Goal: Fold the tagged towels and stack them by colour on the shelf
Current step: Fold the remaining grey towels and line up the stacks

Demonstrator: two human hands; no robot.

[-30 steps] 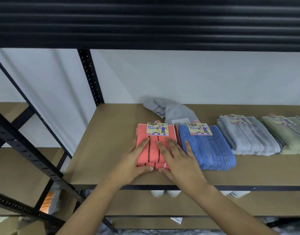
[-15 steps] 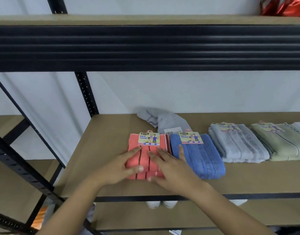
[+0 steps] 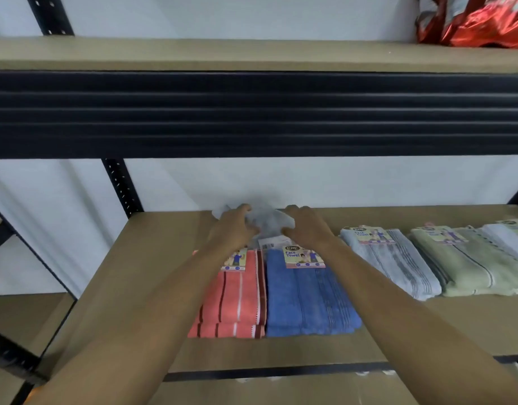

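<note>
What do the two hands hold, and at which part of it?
Both grip the crumpled grey towel at the shelf back: left hand its left side, right hand its right side.

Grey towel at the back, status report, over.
Both gripping: left hand, right hand on grey towel. Crumpled, at shelf back. Coral towel, blue towel folded in front, beneath forearms.

Row of 5 folded towels (image 3: pixel 310 296) on shelf (image 3: pixel 152 273); loose towel (image 3: pixel 266 222) behind leftmost 2, at back edge.
</note>
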